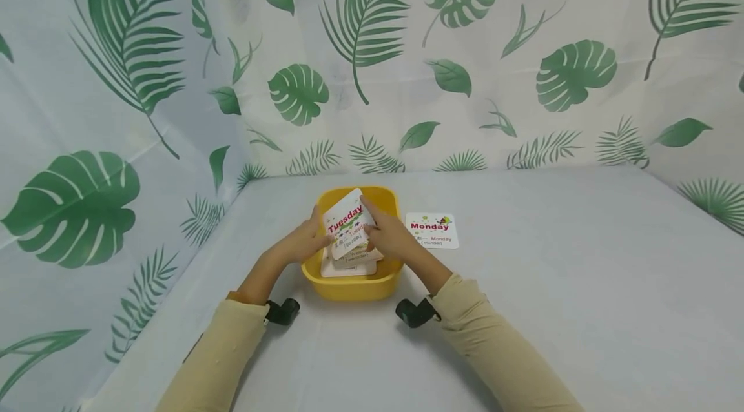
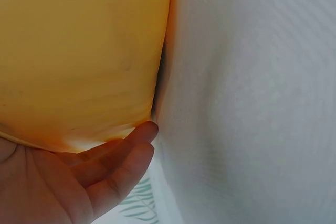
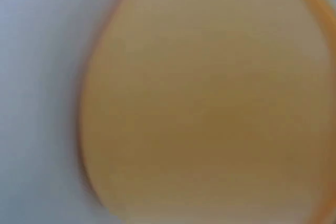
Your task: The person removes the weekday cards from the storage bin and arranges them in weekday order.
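Observation:
A yellow plastic basin (image 1: 351, 291) sits on the table with a small pile of white word cards (image 1: 349, 268) inside. Above the pile, a "Tuesday" card (image 1: 347, 221) is tilted, its printed face up. My right hand (image 1: 391, 231) pinches that card along its right side. At the basin's left side, my left hand (image 1: 308, 237) grips the rim, thumb over the inside near the card's lower edge. In the left wrist view its fingers (image 2: 118, 177) lie along the basin's outer wall (image 2: 79, 56). Only the blurred basin wall (image 3: 205, 103) fills most of the right wrist view.
A "Monday" card (image 1: 433, 231) lies face up on the table, just right of the basin. The table has a pale cover (image 1: 569, 283). Behind it and at the left hang white cloths with green leaf prints (image 1: 372, 134).

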`<state>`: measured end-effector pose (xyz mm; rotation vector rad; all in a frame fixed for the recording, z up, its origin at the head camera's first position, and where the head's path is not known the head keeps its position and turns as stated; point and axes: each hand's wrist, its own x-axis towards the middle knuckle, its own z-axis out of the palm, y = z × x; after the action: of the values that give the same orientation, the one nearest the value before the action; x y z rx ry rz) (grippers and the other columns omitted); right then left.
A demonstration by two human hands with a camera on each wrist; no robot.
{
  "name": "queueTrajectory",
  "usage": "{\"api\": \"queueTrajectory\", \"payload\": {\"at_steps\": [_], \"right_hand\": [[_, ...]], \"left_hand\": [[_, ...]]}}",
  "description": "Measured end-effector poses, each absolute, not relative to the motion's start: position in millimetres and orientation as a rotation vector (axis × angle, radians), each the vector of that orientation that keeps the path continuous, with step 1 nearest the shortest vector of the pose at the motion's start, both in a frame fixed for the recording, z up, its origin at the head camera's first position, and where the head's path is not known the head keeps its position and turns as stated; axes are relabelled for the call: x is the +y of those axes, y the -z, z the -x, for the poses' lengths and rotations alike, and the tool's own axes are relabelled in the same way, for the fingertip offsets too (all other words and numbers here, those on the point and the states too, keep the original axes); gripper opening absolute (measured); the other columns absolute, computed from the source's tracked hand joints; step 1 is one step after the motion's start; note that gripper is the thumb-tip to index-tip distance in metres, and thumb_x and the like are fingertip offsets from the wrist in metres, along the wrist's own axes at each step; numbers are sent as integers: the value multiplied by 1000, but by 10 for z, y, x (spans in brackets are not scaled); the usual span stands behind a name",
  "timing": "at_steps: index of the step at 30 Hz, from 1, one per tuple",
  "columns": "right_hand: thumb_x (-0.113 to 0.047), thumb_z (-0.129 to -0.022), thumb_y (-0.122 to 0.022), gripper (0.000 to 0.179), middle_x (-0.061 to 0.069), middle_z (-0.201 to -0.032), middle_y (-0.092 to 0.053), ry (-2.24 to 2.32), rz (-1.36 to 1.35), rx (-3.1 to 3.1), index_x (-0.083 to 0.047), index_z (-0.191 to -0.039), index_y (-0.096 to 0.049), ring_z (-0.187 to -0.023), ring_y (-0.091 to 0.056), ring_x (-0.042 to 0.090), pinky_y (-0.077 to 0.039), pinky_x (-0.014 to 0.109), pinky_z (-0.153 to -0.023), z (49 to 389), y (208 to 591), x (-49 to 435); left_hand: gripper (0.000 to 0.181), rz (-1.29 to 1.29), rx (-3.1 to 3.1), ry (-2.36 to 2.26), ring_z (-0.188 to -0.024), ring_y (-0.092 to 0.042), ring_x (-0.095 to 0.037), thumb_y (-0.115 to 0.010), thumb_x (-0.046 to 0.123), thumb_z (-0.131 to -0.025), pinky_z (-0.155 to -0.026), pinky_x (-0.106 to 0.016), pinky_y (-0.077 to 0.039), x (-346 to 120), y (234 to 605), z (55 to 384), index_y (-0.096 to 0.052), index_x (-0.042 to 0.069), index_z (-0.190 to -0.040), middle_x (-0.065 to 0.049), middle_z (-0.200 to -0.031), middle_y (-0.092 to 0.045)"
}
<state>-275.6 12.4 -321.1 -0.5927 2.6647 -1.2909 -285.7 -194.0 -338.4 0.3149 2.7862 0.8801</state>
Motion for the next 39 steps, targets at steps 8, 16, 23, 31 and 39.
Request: {"api": "queueTrajectory", "payload": {"at_steps": [8,16,23,31,39], "right_hand": [[-14,-97,-39,57,17,-119,-54,1376,495,2663,-25,-147,-14,-84,-57,29,-45,27,-67,2902,3077,431],[-12,-96,-39,58,22,-118,-51,1196,421,2757,-16,-148,-13,-89,-56,26,-46,29,-71,3020,3006,1050],[-7,-93,-37,59,23,-103,-52,1093,303,2814,-1,-146,-10,-76,-49,21,-40,28,-64,3052,2904,1602],[-3,-88,-40,62,27,-105,-50,970,123,2839,8,-142,-11,-77,-52,23,-41,26,-59,3036,2966,1916],[-2,-86,-38,60,26,-100,-53,871,25,2843,11,-140,-15,-75,-52,23,-41,27,-60,3056,3088,2013]], "left_hand": [[84,-337,2804,-877,-127,-37,-34,-48,29,-94,-105,-46,-31,-1948,3397,2868,12,-3,-143,-28,-147,-20],[82,-360,2805,-851,-136,-21,-38,-46,24,-95,-109,-50,-21,-1995,3403,2831,13,-8,-141,-31,-148,-10],[79,-368,2809,-867,-135,-23,-37,-44,22,-96,-108,-49,-23,-1976,3403,2845,13,-7,-141,-30,-148,-10],[77,-344,2796,-881,-132,-29,-35,-43,20,-96,-106,-48,-28,-1980,3417,2814,13,-7,-141,-30,-148,-11],[77,-348,2802,-897,-134,-25,-38,-43,20,-96,-107,-50,-25,-1970,3396,2820,12,-7,-142,-31,-147,-11]]}}
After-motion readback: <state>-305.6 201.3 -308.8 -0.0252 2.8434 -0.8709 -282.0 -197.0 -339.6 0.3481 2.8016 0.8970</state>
